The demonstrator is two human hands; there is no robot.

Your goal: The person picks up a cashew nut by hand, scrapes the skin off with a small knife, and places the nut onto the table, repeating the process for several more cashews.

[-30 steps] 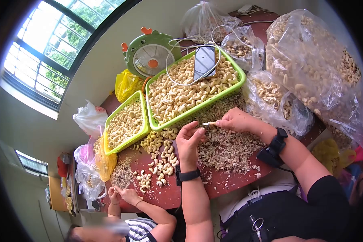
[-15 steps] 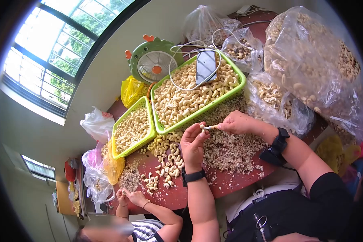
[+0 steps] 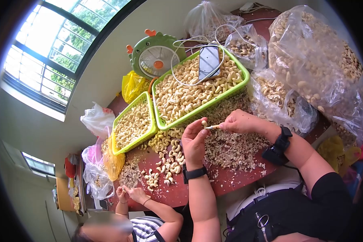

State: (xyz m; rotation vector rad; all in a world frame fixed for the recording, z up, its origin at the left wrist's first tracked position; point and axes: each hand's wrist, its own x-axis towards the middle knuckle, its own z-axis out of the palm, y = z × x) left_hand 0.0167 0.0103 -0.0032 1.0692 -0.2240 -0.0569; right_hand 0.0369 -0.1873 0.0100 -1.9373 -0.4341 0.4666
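My left hand pinches a cashew nut between thumb and fingers, just in front of the large green basket. My right hand is closed on a small knife with a light handle, its tip at the nut. Below both hands lies a heap of shell scraps. Loose cashews are spread on the red table left of my left wrist.
A smaller green basket of cashews stands at the left. A phone lies on the nuts, near a green fan. Bags of nuts fill the right. Another person's hands are at the lower left.
The view has shifted slightly. The nut in my left hand now sits higher at the fingertips, with the knife tip just below it.
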